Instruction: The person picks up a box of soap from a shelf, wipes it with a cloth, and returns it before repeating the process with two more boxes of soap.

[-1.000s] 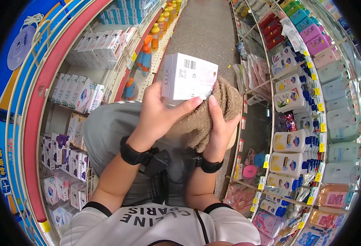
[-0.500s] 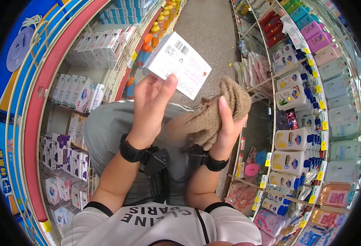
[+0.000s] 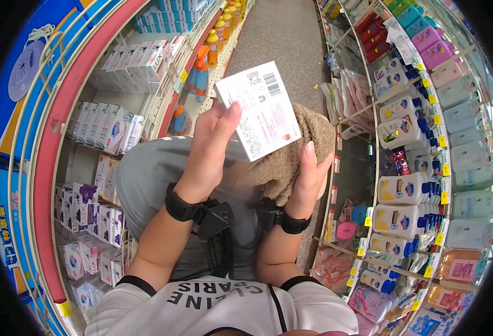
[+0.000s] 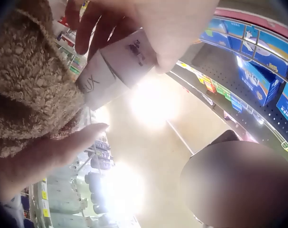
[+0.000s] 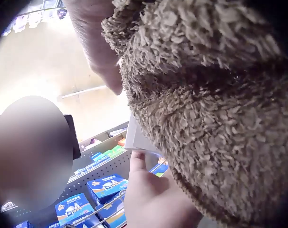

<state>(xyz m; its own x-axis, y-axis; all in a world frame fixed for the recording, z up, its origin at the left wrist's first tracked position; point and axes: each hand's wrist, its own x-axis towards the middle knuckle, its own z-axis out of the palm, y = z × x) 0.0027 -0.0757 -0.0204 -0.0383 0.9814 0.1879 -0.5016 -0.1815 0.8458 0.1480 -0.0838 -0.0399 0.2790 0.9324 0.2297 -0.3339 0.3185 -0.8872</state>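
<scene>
My left hand [image 3: 208, 148] holds a white LUX box [image 3: 260, 109] at its left edge, thumb across the face with the barcode and small print. In the left wrist view the LUX lettering shows on the end of the box [image 4: 99, 83]. Bunched in my right hand [image 3: 309, 182] is a fuzzy brown cloth [image 3: 316, 129], with the thumb in front. The box overlaps the cloth in the head view. In the right wrist view the cloth [image 5: 220, 104] fills much of the picture and hides most of the box [image 5: 140, 137].
On the left, shelves hold rows of boxed soap [image 3: 132, 64], with purple-printed boxes [image 3: 84, 199] lower down. Shelves of white bottles [image 3: 397, 190] and clear bottles [image 3: 470, 204] line the right. My grey-clad knee [image 3: 151, 162] is beneath the hands. Grey floor [image 3: 280, 39] runs between the shelves.
The box was lifted left off the cloth, then came back right beside it, turned and tilted differently. The right thumb has left the box's edge. The cloth swung right and back.
</scene>
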